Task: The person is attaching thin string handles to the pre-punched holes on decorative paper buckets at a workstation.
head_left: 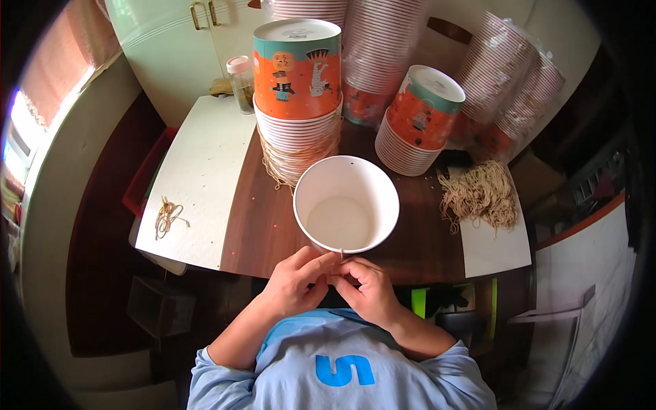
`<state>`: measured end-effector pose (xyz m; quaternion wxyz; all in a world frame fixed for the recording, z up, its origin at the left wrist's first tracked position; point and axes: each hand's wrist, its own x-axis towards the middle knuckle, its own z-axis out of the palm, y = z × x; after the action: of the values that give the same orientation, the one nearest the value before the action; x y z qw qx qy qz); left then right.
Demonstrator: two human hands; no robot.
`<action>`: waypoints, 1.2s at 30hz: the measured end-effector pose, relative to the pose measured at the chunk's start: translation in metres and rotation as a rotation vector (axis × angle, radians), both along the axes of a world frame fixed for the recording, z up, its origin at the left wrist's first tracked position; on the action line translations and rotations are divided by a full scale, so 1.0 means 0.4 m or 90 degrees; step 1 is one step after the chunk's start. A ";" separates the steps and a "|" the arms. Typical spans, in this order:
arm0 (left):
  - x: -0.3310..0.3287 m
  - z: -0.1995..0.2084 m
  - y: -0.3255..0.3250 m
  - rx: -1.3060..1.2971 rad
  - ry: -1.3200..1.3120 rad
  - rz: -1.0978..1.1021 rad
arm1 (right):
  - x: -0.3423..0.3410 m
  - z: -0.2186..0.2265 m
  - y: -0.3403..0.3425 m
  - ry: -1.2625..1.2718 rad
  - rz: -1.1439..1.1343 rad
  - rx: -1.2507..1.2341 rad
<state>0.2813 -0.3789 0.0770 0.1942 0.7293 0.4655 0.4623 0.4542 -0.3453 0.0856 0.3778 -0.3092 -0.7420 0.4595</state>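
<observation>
A white paper bucket [347, 229] stands open side up near the table's front edge, its inside facing me. A small hole shows in its far wall. Over the near rim comes a short piece of tan cord [342, 253]. Just outside that rim, my left hand [294, 279] and my right hand [369, 285] meet, fingertips pinched together on the cord. The fingers hide most of the cord and the bucket's outer near side. Behind the bucket rises a stack of upside-down buckets [298, 78], orange and green on top, with tan cords draped round its lower rims.
A shorter bucket stack [424, 113] stands right of centre, beside a heap of tan cords [482, 196]. Plastic-wrapped stacks [383, 48] line the back. At left lie a few loose cords [167, 217] on a white board [198, 178]; a lidded jar [241, 85] stands farther back.
</observation>
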 end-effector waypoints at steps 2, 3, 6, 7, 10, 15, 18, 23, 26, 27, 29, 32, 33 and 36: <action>0.002 -0.007 0.007 0.026 0.045 -0.012 | 0.006 0.007 0.003 -0.003 -0.005 -0.015; 0.005 -0.009 0.010 0.054 0.041 0.001 | 0.008 0.010 0.005 -0.006 -0.007 -0.029; 0.011 -0.012 0.018 0.096 0.043 0.011 | 0.014 0.008 0.012 -0.016 -0.029 -0.015; 0.014 -0.015 0.020 0.110 0.047 0.008 | 0.015 0.008 0.013 -0.016 -0.029 -0.015; 0.016 -0.028 0.023 0.084 0.007 0.024 | 0.016 0.010 0.018 -0.020 -0.026 -0.013; 0.029 -0.029 -0.001 -0.089 -0.179 0.039 | 0.022 0.005 0.030 -0.104 -0.103 0.192; 0.038 -0.047 -0.016 -0.225 -0.385 0.014 | 0.011 0.002 0.028 -0.180 -0.160 0.358; 0.051 -0.036 -0.019 -0.375 -0.628 -0.030 | -0.006 -0.033 0.027 -0.122 -0.161 0.298; 0.043 -0.044 -0.022 -0.406 -0.656 -0.025 | -0.013 -0.032 0.028 -0.047 -0.115 0.166; 0.041 -0.047 -0.025 -0.403 -0.661 -0.019 | -0.014 -0.036 0.028 0.013 -0.075 0.006; 0.033 -0.049 -0.028 -0.400 -0.667 -0.011 | -0.011 -0.044 0.032 0.109 0.007 -0.242; 0.032 -0.039 -0.036 -0.411 -0.586 0.043 | -0.007 -0.037 0.024 0.134 0.042 -0.267; 0.036 -0.034 -0.037 -0.399 -0.569 0.054 | -0.008 -0.033 0.020 0.134 0.044 -0.267; 0.035 -0.033 -0.038 -0.382 -0.531 0.076 | -0.019 -0.033 0.013 0.170 0.028 -0.299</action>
<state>0.2954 -0.3943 0.0637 0.5371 0.3678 0.5011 0.5702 0.4464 -0.3402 0.0722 0.3799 -0.3089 -0.5653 0.6638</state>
